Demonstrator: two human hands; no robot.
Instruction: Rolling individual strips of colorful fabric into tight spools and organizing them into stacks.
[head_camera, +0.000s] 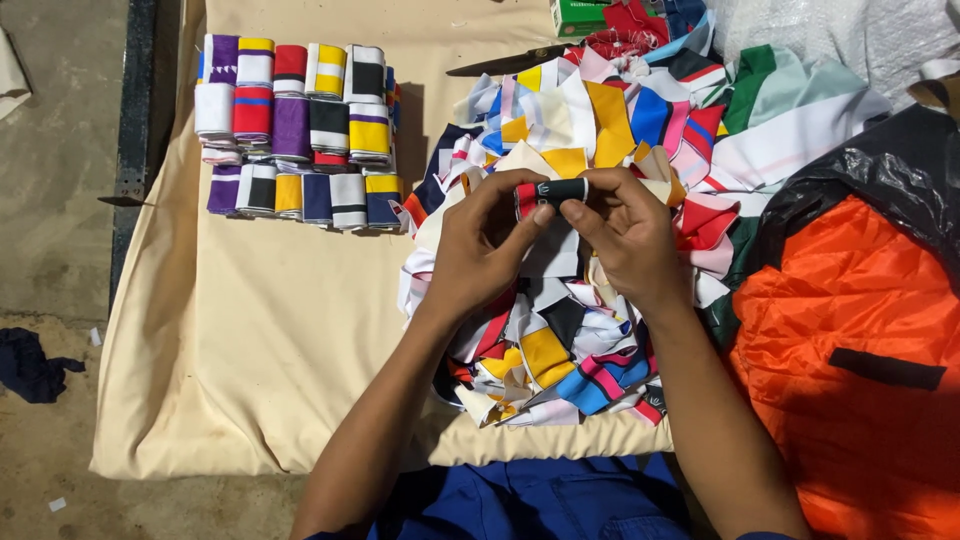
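Note:
My left hand (478, 250) and my right hand (628, 232) together pinch a small folded strip of cloth (552, 190), black with a red and white end, held level above a loose heap of multicoloured striped cloth pieces (570, 340). Both hands' thumbs and fingertips press on the strip from opposite ends. To the far left lie neat rows of folded cloth pieces (295, 130) in purple, yellow, red, black and white, stacked on the cream table cover (270, 330).
Dark scissors (505, 62) lie at the back beside a green box (578, 15). An orange cloth with black plastic (850, 330) fills the right side. A dark rag (30, 365) lies on the concrete floor at left. Blue trousers show at the bottom.

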